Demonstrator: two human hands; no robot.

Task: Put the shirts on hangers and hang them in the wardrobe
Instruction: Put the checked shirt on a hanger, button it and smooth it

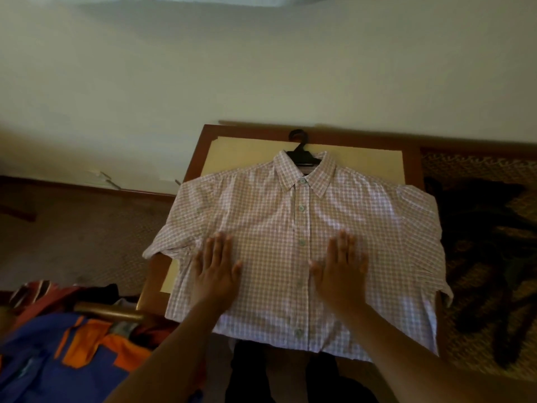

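A pink-and-white checked short-sleeved shirt lies buttoned and face up on a small wooden table. A black hanger sits inside its collar, with the hook pointing away from me. My left hand rests flat on the shirt's left front, fingers straight. My right hand lies flat on the right front, just past the button strip. Both palms press the fabric. The wardrobe is not in view.
A pile of clothes in blue and orange lies at the lower left. A dark patterned rug covers the floor to the right of the table. A pale wall stands behind the table, with carpet at the left.
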